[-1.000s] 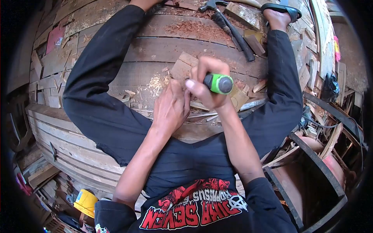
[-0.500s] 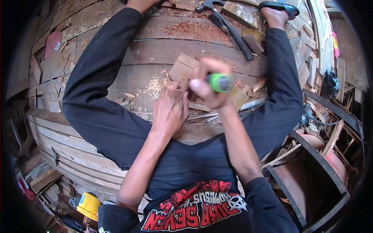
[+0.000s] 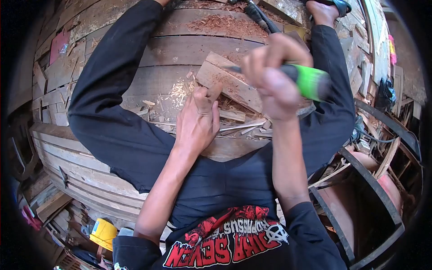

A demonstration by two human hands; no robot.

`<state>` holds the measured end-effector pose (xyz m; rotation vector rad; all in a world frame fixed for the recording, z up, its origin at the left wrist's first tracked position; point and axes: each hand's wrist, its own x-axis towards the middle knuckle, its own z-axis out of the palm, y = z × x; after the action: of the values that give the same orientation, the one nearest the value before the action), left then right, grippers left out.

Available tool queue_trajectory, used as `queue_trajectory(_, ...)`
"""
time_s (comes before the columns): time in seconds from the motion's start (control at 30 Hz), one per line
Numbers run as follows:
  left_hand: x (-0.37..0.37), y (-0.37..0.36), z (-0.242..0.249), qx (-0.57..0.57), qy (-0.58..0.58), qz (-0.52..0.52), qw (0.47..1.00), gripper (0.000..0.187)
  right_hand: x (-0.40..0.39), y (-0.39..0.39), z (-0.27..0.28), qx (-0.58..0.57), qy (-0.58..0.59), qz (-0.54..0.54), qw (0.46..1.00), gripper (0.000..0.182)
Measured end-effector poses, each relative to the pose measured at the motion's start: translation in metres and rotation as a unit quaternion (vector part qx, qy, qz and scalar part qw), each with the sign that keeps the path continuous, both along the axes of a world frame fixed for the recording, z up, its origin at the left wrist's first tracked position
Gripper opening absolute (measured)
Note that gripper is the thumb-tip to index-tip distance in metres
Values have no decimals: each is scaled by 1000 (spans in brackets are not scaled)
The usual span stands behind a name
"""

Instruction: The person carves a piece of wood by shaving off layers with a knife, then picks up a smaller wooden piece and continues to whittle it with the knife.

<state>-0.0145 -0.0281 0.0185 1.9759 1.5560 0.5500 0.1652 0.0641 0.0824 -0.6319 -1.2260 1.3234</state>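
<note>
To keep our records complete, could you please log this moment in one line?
right hand: grips green tool, blurred | left hand: seems to hold small wood piece | board: beyond left hand | pale shavings: beside board

Light: soft, pale, brightest (near white, to my eye) on planks (image 3: 377,42) at right; deep shadow lower right. Right hand (image 3: 279,83), green-handled tool (image 3: 311,83): motion-smeared. Left hand (image 3: 196,120): crisper. Edges: bowed, corners black.

The green handle (image 3: 312,83) looks plastic, the trousers (image 3: 105,85) matt cloth, the floorboards (image 3: 177,50) rough, worn wood.
</note>
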Motion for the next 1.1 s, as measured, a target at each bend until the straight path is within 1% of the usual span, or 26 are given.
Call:
queue_trajectory(0.07, -1, -6, -7, -6, -7, 13, 1000, 46, 0, 0, 30, 2, 83, 16, 996, 33)
queue_trajectory(0.13, 1, -2, -5, 11, -19, 9, 1000, 46, 0, -3, 22, 7, 59, 15, 998, 35)
queue_trajectory(0.2, 1, 1, 1, 15, -6, -5, 1000, 47, -17, -16, -26, -19, -89, -46, 995, 39)
queue_trajectory(0.3, -1, 7, 16, 3, 29, -26, 999, 47, -20, -21, -30, -123, -28, -26, 992, 41)
queue_trajectory(0.37, 1, 7, 17, -14, 27, -30, 999, 47, -12, -27, -15, -73, -17, -32, 997, 40)
queue_trajectory(0.47, 0, 0, 0, 7, 12, -7, 1000, 47, -2, -21, 28, -21, 27, -14, 999, 37)
queue_trajectory(0.5, 0, 2, 2, -3, 15, -12, 1000, 46, 4, -19, 35, 5, 26, 11, 1000, 34)
queue_trajectory(0.53, 1, 5, 5, -14, 19, -18, 1000, 46, 0, -19, 28, -2, 6, -12, 1000, 34)
queue_trajectory(0.6, 3, 8, 13, 7, 6, -22, 1000, 46, -17, -25, -12, -11, -35, -60, 998, 34)
queue_trajectory(0.63, 2, 8, 11, 5, 12, -29, 999, 47, -22, -32, -49, -72, -82, -18, 994, 34)
queue_trajectory(0.67, -1, 7, 5, 4, 19, -35, 999, 47, -30, -37, -67, -93, -113, 6, 989, 35)
queue_trajectory(0.73, -3, 7, 3, 9, 27, -37, 999, 48, -33, -23, -49, -35, -139, -1, 990, 37)
queue_trajectory(0.8, -1, 4, 3, 17, 28, -22, 999, 47, -27, -14, -9, -17, -47, -51, 997, 36)
queue_trajectory(0.87, -2, 0, -2, 6, 16, -14, 1000, 47, -14, -11, 30, -3, 15, -29, 999, 31)
queue_trajectory(0.9, 0, 3, 1, 4, 8, -15, 1000, 47, -9, -9, 39, 18, 34, -12, 999, 29)
queue_trajectory(1.0, 4, 8, 5, 15, -15, -9, 1000, 49, -10, -17, 22, 12, 24, -22, 999, 26)
queue_trajectory(1.03, 4, 8, 6, 21, -20, -7, 1000, 50, -20, -22, -13, -17, -10, -56, 998, 29)
queue_trajectory(1.07, 3, 7, 5, 15, -10, -15, 1000, 50, -25, -31, -55, -44, -94, -42, 994, 33)
queue_trajectory(1.1, 1, 6, 4, 8, 0, -26, 1000, 50, -30, -31, -53, -30, -155, -28, 987, 34)
